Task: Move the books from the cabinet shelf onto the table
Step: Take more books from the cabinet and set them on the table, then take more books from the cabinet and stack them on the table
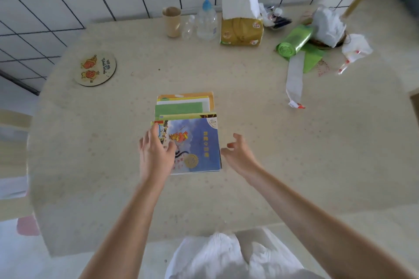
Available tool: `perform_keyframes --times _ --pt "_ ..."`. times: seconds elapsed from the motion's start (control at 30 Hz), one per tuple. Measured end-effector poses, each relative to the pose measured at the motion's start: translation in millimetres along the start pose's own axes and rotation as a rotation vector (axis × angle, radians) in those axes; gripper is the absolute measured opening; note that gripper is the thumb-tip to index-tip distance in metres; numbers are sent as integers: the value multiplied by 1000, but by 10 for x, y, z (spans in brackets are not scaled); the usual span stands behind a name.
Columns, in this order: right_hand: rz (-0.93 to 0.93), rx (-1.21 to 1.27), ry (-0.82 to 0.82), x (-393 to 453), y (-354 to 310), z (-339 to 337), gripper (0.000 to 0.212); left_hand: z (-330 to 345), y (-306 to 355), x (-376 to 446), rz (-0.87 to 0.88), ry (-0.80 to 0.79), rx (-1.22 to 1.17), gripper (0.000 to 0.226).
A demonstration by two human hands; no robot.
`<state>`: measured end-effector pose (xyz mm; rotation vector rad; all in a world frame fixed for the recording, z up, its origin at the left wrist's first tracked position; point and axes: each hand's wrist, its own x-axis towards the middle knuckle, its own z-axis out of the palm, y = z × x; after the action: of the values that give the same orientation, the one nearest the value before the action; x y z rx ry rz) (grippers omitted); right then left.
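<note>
Left hand [156,150] lies on the blue glossy cover, its fingers [155,131] spread flat over the near-left part. Right hand [238,152] hovers just beside the right edge, fingers loosely curled, holding nothing. The books [190,133], thin flat paperbacks, lie fanned mid-bench [272,142], long axis running away from the person; green, white and orange covers peek out behind. Speckled, stone-like top. Farther back: round coaster [95,68], pump bottle [206,20], tissue pack [241,29].
</note>
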<state>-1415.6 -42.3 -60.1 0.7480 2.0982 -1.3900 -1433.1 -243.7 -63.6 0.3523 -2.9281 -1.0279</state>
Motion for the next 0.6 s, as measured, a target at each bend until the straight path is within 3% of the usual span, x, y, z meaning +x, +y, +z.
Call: perform_keyframes --times 0.1,0.27,0.6 --pt "-81 -35 80 -187 198 -139 61 152 287 -88 140 3 -45 46" --pt "-158 -28 247 -524 669 -466 47 572 710 -417 390 -221 -149 46" --pt "-51 231 592 -1805 2077 -702 37 1051 1276 -1882 620 -738 -61 29"
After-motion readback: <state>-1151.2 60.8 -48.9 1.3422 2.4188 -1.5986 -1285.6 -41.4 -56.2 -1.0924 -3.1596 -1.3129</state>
